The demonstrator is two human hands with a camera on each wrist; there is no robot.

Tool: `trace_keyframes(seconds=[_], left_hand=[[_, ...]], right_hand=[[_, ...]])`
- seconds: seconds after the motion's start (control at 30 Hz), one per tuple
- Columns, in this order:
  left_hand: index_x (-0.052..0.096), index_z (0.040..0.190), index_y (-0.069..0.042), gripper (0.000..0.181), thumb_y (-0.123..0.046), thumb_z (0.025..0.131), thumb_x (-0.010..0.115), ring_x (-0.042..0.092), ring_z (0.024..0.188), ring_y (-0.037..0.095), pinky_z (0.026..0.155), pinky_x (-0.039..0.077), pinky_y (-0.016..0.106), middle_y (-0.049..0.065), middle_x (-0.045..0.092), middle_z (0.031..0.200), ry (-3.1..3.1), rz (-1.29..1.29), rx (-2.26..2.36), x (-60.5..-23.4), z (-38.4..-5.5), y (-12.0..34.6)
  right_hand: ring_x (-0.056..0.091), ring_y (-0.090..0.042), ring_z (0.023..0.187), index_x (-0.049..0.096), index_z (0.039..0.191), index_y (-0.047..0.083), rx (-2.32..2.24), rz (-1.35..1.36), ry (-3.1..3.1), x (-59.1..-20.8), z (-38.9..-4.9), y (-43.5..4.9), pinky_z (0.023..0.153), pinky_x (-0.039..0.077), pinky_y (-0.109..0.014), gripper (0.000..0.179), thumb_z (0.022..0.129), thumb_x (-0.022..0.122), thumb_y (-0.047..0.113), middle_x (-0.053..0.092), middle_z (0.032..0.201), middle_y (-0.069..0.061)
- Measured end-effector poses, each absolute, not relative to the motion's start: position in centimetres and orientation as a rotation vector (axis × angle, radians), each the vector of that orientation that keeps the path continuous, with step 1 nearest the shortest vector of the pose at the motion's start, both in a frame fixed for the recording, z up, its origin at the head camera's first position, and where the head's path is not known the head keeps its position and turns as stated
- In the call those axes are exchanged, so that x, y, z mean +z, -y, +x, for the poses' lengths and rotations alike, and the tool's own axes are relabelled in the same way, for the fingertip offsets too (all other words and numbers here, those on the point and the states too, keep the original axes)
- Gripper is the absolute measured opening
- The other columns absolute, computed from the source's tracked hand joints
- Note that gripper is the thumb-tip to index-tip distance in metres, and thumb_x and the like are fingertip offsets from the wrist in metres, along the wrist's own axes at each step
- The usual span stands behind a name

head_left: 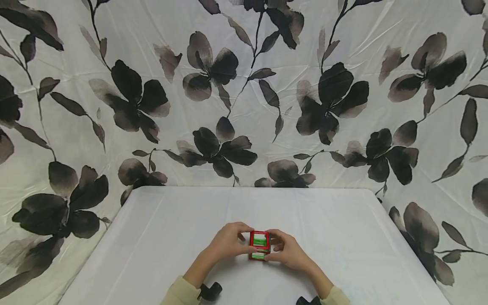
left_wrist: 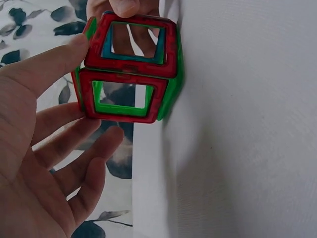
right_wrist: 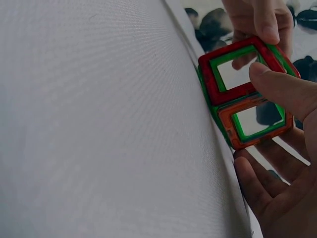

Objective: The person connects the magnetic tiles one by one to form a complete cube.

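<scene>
A small box built of magnetic tiles (head_left: 260,242), with open square frames, stands near the front middle of the table between my hands. Its near faces show two red frames (left_wrist: 126,74) in the left wrist view, with green edges and a blue frame behind. In the right wrist view, a red tile (right_wrist: 213,82) adjoins an orange tile (right_wrist: 229,124). My left hand (head_left: 230,241) grips the box from the left, thumb at one edge and fingers beside it. From the right, my right hand (head_left: 289,250) holds it, thumb on the red frame in its wrist view.
The white table (head_left: 171,216) reaches back to a floral-patterned cloth (head_left: 267,106) hanging behind. Black wrist devices (head_left: 211,291) sit at both cuffs. Light yellow sleeves (head_left: 181,292) cover the forearms.
</scene>
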State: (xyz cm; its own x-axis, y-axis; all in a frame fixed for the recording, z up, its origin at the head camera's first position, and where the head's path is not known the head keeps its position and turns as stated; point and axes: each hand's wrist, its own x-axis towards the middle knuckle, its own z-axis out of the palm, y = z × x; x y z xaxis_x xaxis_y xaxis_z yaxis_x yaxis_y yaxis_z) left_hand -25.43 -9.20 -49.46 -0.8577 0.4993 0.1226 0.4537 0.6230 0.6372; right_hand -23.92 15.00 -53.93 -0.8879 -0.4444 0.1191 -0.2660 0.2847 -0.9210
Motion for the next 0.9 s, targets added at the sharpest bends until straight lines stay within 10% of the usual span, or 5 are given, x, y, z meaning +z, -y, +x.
trace_keyframes(seconds=[0.9], left_hand=[[0.062, 0.127, -0.009, 0.057, -0.031, 0.078, 0.083, 0.063, 0.086, 0.017, 0.069, 0.052, 0.025, -0.001, 0.062, 0.118, -2.554, 0.683, 1.352, -50.7, -24.8, 9.8]], right_hand=[[0.058, -0.038, 0.109, 0.047, 0.135, -0.007, -1.668, -0.751, -2.326, -50.4, -22.4, -14.5, 0.088, 0.047, -0.053, 0.057, 0.088, 0.073, 0.011, 0.055, 0.127, -0.026]])
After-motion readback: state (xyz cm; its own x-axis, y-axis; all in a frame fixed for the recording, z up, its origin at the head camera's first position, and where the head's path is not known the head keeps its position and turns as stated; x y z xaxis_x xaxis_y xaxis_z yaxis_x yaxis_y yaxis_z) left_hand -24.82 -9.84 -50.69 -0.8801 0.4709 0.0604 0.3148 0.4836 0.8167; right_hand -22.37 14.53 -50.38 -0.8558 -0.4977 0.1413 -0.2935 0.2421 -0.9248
